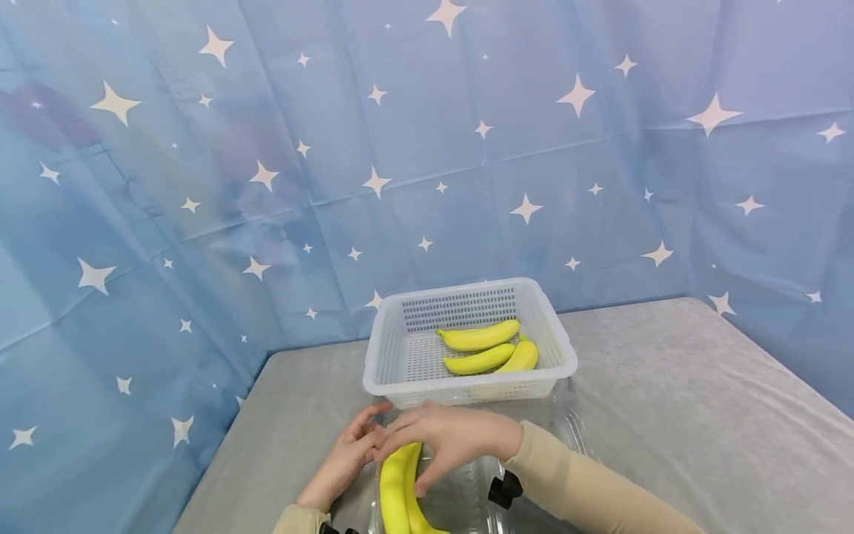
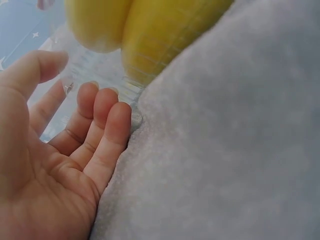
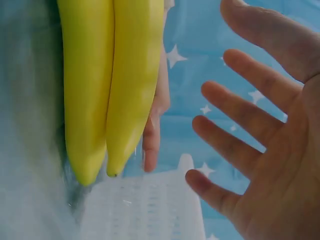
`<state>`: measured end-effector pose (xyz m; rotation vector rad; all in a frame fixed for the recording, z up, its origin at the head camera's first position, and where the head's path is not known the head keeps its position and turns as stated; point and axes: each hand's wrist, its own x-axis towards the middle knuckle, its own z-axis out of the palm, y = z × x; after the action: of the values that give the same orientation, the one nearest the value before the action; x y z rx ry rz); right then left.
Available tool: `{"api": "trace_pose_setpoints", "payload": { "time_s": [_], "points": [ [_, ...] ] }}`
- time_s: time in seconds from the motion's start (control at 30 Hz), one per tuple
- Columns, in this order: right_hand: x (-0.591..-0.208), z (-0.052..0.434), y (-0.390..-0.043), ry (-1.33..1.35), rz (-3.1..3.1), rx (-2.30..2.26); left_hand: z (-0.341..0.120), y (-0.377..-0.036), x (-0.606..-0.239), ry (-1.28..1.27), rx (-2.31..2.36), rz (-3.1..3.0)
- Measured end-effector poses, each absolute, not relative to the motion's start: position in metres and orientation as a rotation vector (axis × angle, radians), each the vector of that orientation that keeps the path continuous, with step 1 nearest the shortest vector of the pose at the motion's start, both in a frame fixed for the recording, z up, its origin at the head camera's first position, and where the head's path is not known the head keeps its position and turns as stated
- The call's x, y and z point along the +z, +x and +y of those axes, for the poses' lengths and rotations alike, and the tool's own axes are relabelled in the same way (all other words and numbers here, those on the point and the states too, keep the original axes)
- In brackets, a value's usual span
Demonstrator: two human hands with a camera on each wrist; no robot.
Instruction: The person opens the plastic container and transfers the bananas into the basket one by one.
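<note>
Both hands' grip is apart: right hand and left hand hover spread at two yellow bananas in a clear plastic container; a careless nudge could slide it across the grey desk.

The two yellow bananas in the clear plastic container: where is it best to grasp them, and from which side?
Probably grip the two yellow bananas together around their middle, from above: they lie side by side in the clear plastic container, under the open right hand.
</note>
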<state>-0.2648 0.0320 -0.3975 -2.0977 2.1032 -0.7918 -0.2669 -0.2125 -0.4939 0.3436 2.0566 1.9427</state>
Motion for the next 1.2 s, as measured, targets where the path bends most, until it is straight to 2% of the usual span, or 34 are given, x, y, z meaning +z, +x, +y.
{"api": "trace_pose_setpoints", "payload": {
  "time_s": [1.2],
  "points": [
    [-0.422,0.039,-0.265,-1.881,2.136,-0.593,-0.212,-0.266,-0.492,0.345,1.947,2.063]
  ]
}}
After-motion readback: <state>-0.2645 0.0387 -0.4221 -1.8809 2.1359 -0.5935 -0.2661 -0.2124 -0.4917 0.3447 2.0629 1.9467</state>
